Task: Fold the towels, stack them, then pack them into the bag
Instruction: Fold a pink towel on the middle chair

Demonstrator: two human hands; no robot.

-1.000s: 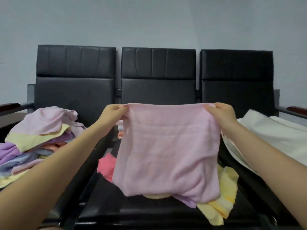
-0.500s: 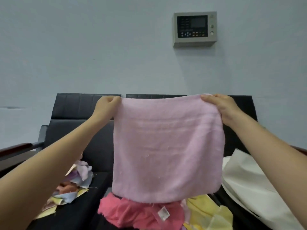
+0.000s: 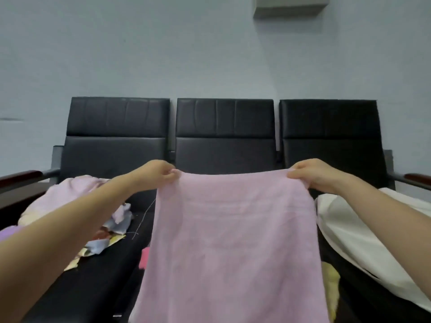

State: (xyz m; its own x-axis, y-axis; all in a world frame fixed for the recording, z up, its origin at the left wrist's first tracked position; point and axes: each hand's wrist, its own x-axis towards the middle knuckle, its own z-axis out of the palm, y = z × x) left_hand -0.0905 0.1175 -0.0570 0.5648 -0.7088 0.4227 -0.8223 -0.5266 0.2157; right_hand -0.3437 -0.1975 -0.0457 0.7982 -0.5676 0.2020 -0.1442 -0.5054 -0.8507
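A pale pink towel (image 3: 233, 241) hangs spread out in front of me over the middle seat. My left hand (image 3: 157, 174) pinches its top left corner and my right hand (image 3: 312, 174) pinches its top right corner, both arms stretched forward. A heap of unfolded towels (image 3: 70, 197) in pink, lilac, blue and yellow lies on the left seat. Bits of a bright pink towel (image 3: 144, 258) and a yellow towel (image 3: 331, 285) peek out behind the held one. A white bag (image 3: 363, 231) lies on the right seat.
A row of three black padded seats (image 3: 225, 127) stands against a pale wall, with wooden armrests (image 3: 21, 177) at both ends. A grey wall panel (image 3: 289, 5) hangs at the top right.
My hands have lowered the stretched pink towel from chest height toward the middle seat and moved further apart. My view has tilted down, so the wall panel sits at the top edge.
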